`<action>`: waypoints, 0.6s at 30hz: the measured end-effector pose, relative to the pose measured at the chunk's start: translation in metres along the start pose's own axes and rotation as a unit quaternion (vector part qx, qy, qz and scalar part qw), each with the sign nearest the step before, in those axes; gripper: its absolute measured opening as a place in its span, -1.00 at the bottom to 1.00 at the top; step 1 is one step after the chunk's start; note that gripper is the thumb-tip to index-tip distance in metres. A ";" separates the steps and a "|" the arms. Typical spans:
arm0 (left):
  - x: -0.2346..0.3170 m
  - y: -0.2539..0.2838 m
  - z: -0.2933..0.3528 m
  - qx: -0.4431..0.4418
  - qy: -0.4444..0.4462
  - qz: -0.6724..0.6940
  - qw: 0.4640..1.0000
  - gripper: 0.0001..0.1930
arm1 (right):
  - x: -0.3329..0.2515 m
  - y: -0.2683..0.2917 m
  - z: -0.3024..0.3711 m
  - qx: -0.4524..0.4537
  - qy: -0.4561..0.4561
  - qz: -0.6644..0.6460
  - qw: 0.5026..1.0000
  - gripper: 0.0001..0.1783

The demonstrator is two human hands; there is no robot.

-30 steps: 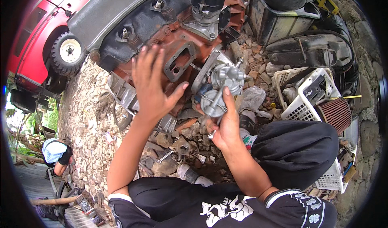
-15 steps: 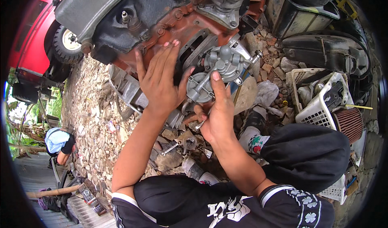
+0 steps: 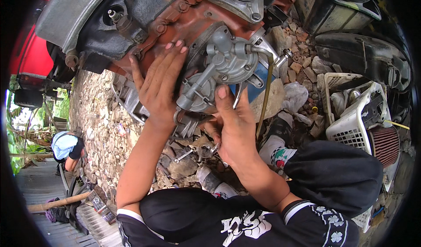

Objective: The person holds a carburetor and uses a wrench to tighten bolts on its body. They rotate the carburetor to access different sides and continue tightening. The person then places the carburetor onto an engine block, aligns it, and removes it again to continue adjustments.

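A grey metal fuel pump, with round ribbed housings and short pipes, is up against the side of a rust-red engine block. My right hand grips it from below, thumb pressed on the lower housing and fingers curled underneath. Bright metal shows beside that thumb and below the fingers; I cannot tell whether it is a tool. My left hand lies with fingers stretched out along the block, its thumb side at the pump's left edge. The pump hides the thumb and most of the opening behind it.
A wrench lies on rubble between my feet. To the right stand a white plastic crate of parts, a ribbed brown filter and a black casing. Far left are a red vehicle and a bending person.
The pump has moved closer against the block and covers more of the opening. Both hands have stayed with it. The view has shifted, placing the engine further left.
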State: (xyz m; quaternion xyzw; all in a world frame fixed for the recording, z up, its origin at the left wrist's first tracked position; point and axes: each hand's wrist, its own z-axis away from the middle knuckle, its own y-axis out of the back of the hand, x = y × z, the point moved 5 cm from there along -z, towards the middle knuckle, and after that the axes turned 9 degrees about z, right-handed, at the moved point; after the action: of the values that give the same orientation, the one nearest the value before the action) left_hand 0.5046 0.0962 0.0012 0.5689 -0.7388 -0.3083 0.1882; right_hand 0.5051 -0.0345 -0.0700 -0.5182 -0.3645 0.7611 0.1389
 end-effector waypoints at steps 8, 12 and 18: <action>0.004 -0.004 -0.001 -0.009 0.008 -0.084 0.996 -0.33 | -0.002 0.010 -0.001 -0.024 -0.073 -0.003 0.997 -0.40; 0.003 -0.004 0.000 -0.025 0.009 -0.108 0.994 -0.35 | 0.008 0.023 -0.013 -0.016 -0.011 0.043 0.999 -0.37; 0.001 -0.011 0.003 -0.006 0.025 -0.131 0.991 -0.48 | 0.014 0.034 -0.030 -0.007 0.083 0.003 0.997 -0.35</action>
State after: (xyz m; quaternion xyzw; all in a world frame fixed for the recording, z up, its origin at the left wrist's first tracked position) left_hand 0.5103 0.0943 -0.0086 0.6669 -0.6514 -0.3205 0.1683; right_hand 0.5318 -0.0372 -0.1095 -0.5815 -0.3560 0.7131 0.1628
